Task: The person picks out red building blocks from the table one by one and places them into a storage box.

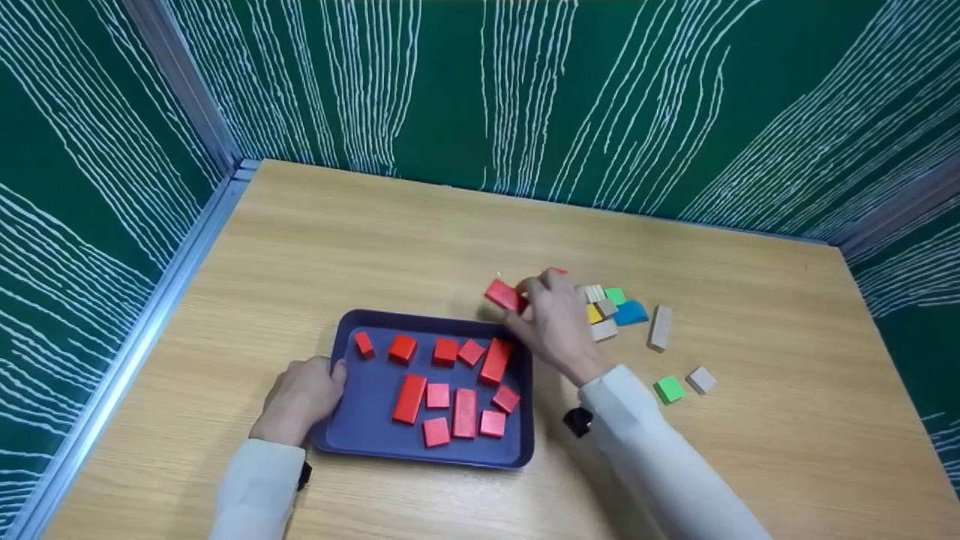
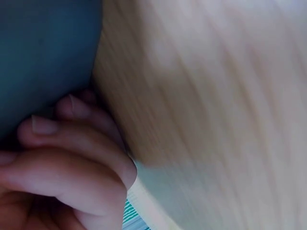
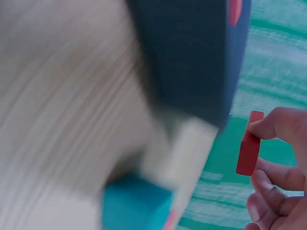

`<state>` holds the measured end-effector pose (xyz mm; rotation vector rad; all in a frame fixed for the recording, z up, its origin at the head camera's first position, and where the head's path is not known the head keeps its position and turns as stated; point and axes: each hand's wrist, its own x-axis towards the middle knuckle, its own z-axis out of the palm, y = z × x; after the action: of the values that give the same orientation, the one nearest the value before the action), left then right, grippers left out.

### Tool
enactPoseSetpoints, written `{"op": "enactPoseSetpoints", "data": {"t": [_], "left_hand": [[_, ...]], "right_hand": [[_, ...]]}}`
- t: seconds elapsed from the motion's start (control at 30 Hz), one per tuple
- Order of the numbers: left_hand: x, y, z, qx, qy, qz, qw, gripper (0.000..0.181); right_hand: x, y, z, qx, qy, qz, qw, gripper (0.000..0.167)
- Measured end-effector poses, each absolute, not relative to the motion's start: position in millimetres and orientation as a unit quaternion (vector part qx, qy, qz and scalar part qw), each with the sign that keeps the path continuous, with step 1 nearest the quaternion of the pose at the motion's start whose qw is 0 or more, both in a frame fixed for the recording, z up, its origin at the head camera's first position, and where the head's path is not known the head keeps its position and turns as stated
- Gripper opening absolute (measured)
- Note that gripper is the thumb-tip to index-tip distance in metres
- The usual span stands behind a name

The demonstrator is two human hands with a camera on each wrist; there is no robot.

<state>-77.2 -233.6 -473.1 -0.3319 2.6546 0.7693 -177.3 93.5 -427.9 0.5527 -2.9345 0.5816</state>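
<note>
My left hand [image 1: 300,401] grips the left rim of a dark blue tray [image 1: 360,427]; in the left wrist view its fingers [image 2: 72,139] curl against the tray's underside. Inside the tray lie several red blocks [image 1: 409,399], some long and some cube-shaped. Over the tray's far right corner, my right hand [image 1: 556,319] pinches a red rectangular block [image 1: 504,295] between thumb and fingertips. That block [image 3: 249,143] shows clearly in the right wrist view, the other fingers loosely bent below it. Another bit of red [image 1: 555,271] peeks out behind the right hand, mostly hidden.
Right of my right hand sits a loose cluster with a blue block [image 1: 631,313], a green block [image 1: 614,295], a yellow block [image 1: 593,313] and plain wooden ones. A long wooden block [image 1: 660,328], a green cube [image 1: 669,389] and a wooden cube [image 1: 701,380] lie farther right.
</note>
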Motion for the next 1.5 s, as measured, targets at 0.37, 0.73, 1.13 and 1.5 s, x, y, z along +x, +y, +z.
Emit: {"op": "enactPoseSetpoints", "data": {"t": [0.37,0.73,1.13,1.5], "left_hand": [[-75.7,-234.4,-472.0,-0.138,0.930,0.285,0.188,0.042],[-79.9,-229.6,-471.9,-0.126,0.937,0.274,0.178,0.040],[-78.6,-230.3,-472.4,-0.124,0.936,0.279,0.173,0.038],[-77.3,-232.2,-473.7,-0.129,0.934,0.285,0.171,0.039]], "right_hand": [[-137.2,14.7,-425.3,0.327,-0.927,0.165,0.086,0.031],[-122.5,-17.5,-438.6,0.380,-0.911,0.148,0.056,0.027],[-123.1,-39.6,-443.9,0.406,-0.910,0.076,-0.027,0.033],[-123.0,-46.0,-447.2,0.418,-0.907,0.031,-0.039,0.032]]}}
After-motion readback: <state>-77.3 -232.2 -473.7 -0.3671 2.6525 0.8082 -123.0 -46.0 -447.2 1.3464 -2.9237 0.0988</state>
